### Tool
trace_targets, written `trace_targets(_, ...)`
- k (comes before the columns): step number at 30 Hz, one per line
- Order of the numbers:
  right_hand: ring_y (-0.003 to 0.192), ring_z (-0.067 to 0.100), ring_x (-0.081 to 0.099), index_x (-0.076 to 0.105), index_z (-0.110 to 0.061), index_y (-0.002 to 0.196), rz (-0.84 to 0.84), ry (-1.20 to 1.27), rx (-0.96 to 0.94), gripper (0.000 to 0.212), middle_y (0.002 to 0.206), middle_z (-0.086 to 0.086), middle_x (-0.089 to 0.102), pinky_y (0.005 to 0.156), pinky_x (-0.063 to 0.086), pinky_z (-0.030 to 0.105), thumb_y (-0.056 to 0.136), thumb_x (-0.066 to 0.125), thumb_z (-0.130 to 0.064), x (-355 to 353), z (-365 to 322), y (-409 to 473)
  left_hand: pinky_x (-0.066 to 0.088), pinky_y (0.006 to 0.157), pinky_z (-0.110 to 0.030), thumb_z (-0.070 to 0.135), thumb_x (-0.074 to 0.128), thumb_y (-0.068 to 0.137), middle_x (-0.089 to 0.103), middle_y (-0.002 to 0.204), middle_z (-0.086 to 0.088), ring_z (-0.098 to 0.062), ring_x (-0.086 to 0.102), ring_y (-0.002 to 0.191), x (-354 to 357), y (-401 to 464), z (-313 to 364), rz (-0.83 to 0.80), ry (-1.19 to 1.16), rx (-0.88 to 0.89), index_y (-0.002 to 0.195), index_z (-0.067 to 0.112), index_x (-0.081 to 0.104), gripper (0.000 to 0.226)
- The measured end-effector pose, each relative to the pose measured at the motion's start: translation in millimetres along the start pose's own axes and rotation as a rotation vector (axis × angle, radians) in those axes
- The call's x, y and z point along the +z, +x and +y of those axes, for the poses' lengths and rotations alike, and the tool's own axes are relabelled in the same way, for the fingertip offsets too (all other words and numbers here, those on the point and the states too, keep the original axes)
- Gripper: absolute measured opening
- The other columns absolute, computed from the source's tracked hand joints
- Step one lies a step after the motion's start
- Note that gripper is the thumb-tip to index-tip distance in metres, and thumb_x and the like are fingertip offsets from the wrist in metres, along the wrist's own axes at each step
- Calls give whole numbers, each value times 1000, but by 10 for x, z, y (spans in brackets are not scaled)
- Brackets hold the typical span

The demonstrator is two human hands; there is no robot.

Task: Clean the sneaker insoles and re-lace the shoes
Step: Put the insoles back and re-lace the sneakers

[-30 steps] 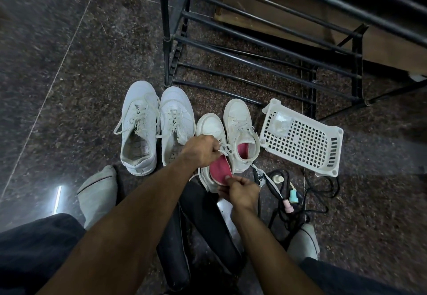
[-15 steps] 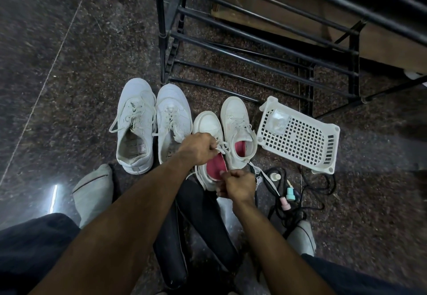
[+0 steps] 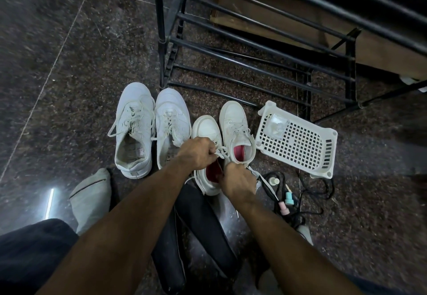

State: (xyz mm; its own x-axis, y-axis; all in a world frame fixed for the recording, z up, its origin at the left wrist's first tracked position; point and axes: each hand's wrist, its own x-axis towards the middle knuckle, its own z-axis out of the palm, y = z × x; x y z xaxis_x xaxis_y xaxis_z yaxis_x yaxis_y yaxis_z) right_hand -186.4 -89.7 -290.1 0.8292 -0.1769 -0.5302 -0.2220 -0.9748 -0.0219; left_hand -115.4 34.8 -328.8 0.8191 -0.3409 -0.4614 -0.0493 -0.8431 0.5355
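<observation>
**Both hands at the laces of the pink-lined sneaker**

The left hand [image 3: 198,153] is curled into a fist, pinching a white lace [image 3: 222,151] over the tongue of a small white sneaker [image 3: 206,130] with a pink insole [image 3: 213,171]. The right hand [image 3: 238,180] sits just behind at the sneaker's heel side, fingers curled; whether it grips lace or collar I cannot tell. This sneaker's mate [image 3: 235,121], also pink inside, stands touching it on the right. Two larger white sneakers [image 3: 136,119] stand side by side to the left. A white perforated plastic basket [image 3: 300,142] lies to the right, beside a black metal shoe rack [image 3: 254,47]. Two dark insoles [image 3: 203,227] lie on the granite floor beneath the forearms.
</observation>
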Motion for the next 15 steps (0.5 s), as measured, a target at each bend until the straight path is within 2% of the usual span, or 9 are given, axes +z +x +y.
trace_targets(3,102,29,63,59,-14,117,93,-228,-297,26,127,6,52,73,50,38,93,52,-22,14,125,-105,51,85,-35,35,64,86,69,104,1,-22,63,96,-5,-1,-2,1,-10,-5,95,24,70,15)
trace_targets(6,108,27,56,57,-14,120,6,-332,-499,31,131,4,43,69,48,38,91,50,-21,119,283,-163,51,84,-34,36,65,86,69,103,2,-21,63,96,-7,-12,-2,3,-17,-11,94,27,69,13)
trace_targets(9,101,31,61,48,-16,129,-107,-374,-547,43,127,3,47,71,49,39,91,49,-36,133,341,-182,52,83,-34,36,65,86,69,101,2,-22,63,94,-2,-14,1,-6,-17,-16,91,27,69,11)
trace_targets(11,103,33,61,45,-17,133,-154,-362,-555,47,129,5,46,77,49,42,92,48,-39,69,298,-146,52,82,-34,36,64,85,69,101,2,-22,63,94,4,-13,15,-3,2,-13,90,28,69,10)
trace_targets(15,115,34,57,54,-15,126,-271,-349,-444,39,134,8,49,89,45,42,93,50,-35,31,120,-38,53,82,-36,34,63,85,69,97,1,-23,64,91,0,-17,30,-4,18,-10,89,24,69,12)
